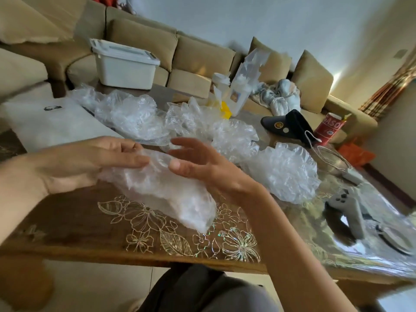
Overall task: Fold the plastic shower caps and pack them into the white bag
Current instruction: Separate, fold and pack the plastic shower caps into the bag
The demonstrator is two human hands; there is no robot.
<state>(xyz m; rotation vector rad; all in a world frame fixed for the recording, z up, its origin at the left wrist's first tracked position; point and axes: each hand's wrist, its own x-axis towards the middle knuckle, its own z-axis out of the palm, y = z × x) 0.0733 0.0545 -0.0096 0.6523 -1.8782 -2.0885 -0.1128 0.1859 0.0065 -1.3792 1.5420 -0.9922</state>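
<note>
Closest in, there's a knee in grey trousers under the edge of the wooden tabletop, which has a gold flower pattern along the front.

Right above that is the shower cap being worked on. It's a crumpled clear bundle with its near end lying on the tabletop and its far end up between the two hands. The left hand has that end in a loose pinch, thumb on top and fingers nearly straight behind it. The right hand isn't gripping anything. Its fingers are splayed and relaxed, and the thumb is just touching the plastic. It's a bit blurry, so I can't make out finer detail.

A grey controller sits off to the right. Another loose cap is puffed up beside the right wrist.

Further back, more loose caps are heaped across the middle. The white bag lies flat at the left, just beside that heap.

Past those there's a black visor, a red can, a tall clear bag and a white storage box, then the tan sofa.
</note>
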